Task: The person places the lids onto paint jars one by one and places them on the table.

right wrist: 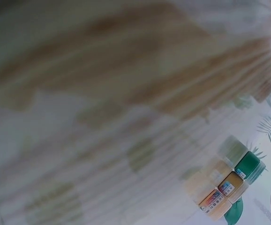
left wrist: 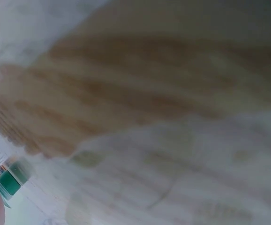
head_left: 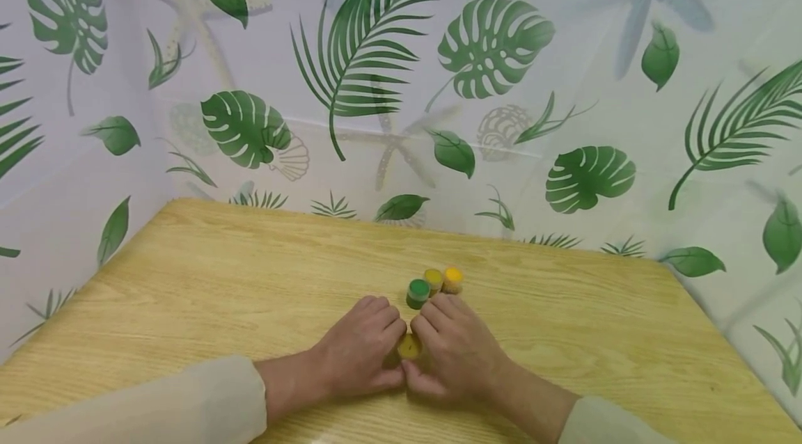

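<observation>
Near the front middle of the table, my left hand (head_left: 358,348) and right hand (head_left: 462,352) meet around a small paint pot with a mustard-yellow top (head_left: 410,346). Fingers and thumbs of both hands grip it from either side; most of its body is hidden. Just beyond the knuckles stand a green-topped pot (head_left: 418,289), an olive-yellow one (head_left: 433,278) and an orange-yellow one (head_left: 453,276), close together. The right wrist view shows the green pot (right wrist: 248,165) and its neighbours as clear little jars with printed labels. Only the green pot (left wrist: 9,183) shows clearly in the left wrist view.
The wood-grain table (head_left: 238,277) stretches out on both sides of the hands. Behind and beside it hangs a pale cloth (head_left: 376,172) printed with green leaves, starfish and shells. Pale sleeves (head_left: 207,395) cover both forearms.
</observation>
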Available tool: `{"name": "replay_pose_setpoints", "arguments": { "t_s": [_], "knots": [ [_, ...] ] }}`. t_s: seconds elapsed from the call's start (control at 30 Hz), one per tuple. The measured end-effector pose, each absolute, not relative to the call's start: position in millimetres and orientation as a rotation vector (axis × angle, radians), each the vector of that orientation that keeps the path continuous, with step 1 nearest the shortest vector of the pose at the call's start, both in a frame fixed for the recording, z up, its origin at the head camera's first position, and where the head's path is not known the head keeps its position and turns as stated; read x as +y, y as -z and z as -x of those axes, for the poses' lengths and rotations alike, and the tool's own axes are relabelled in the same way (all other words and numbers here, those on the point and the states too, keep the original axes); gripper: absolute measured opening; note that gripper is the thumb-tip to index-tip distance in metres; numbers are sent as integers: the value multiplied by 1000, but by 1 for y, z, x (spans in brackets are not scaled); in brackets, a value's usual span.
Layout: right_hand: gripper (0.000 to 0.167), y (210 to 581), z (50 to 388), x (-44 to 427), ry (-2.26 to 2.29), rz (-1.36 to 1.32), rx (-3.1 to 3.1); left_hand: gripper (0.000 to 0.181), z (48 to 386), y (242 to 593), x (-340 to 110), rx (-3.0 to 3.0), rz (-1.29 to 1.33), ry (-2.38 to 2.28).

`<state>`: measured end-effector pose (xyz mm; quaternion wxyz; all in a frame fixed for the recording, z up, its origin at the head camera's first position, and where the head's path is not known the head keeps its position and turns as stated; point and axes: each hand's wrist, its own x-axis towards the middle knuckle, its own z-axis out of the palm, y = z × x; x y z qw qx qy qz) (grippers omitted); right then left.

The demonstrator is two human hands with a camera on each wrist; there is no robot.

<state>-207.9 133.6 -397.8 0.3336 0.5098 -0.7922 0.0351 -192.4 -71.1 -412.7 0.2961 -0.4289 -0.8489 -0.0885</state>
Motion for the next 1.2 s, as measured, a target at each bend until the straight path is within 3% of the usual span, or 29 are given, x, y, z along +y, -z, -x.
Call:
{"name": "replay_pose_setpoints", "arguments": {
  "t_s": [0.4, 0.7, 1.2],
  "knots": [
    [50, 400, 208, 136, -95, -1318, -2041, 40, 187, 411, -67, -2251, 1179, 210],
    [39, 398, 206, 135, -119, -1361, -2065, 34, 189, 413, -70, -2292, 1133, 254],
    [37, 399, 206, 135, -84, -1342, -2063, 31, 189, 413, -70, -2285, 1130, 234]
  ]
}}
